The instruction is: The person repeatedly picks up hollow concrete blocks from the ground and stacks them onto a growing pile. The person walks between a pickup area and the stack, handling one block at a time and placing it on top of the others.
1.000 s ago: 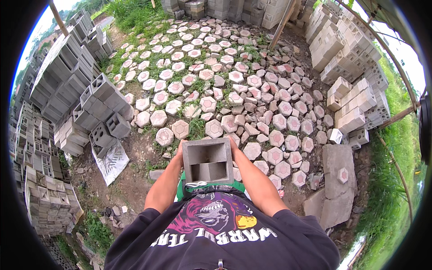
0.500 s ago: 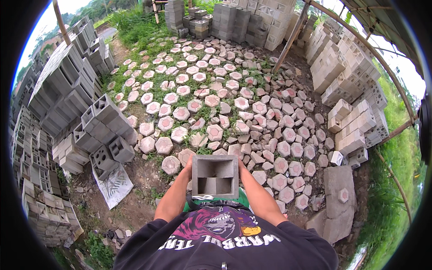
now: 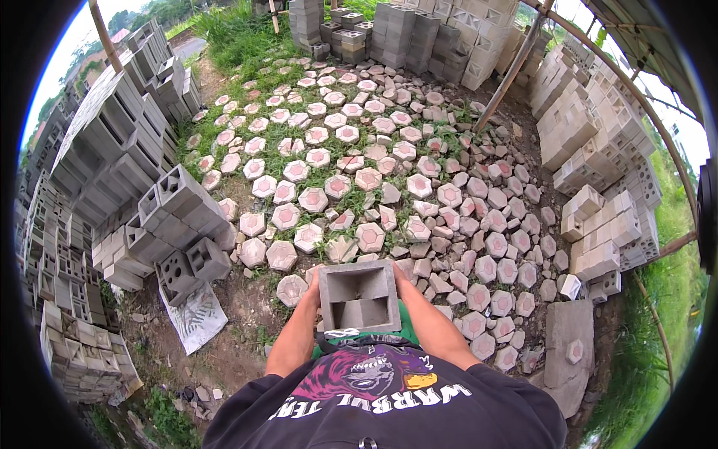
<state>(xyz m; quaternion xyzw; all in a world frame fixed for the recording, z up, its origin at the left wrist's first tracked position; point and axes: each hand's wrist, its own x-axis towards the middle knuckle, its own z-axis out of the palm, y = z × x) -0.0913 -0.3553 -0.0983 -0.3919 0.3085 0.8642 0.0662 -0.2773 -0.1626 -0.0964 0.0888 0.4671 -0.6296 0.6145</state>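
Concrete block (image 3: 360, 284) hung before the person's waist, clasped between the left hand (image 3: 312, 283) and right hand (image 3: 402, 280). It was probably heavy, stiff, rough, chippable at its edges, best gripped by opposite outer walls. Compared with half a second earlier, that clasp persisted while hexagonal pavers (image 3: 370, 237) appeared lower in view.

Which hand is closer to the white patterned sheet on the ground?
Left. The left hand is at the left side of the hollow block, with the sheet farther left; the right hand is at the block's opposite side, farther away.
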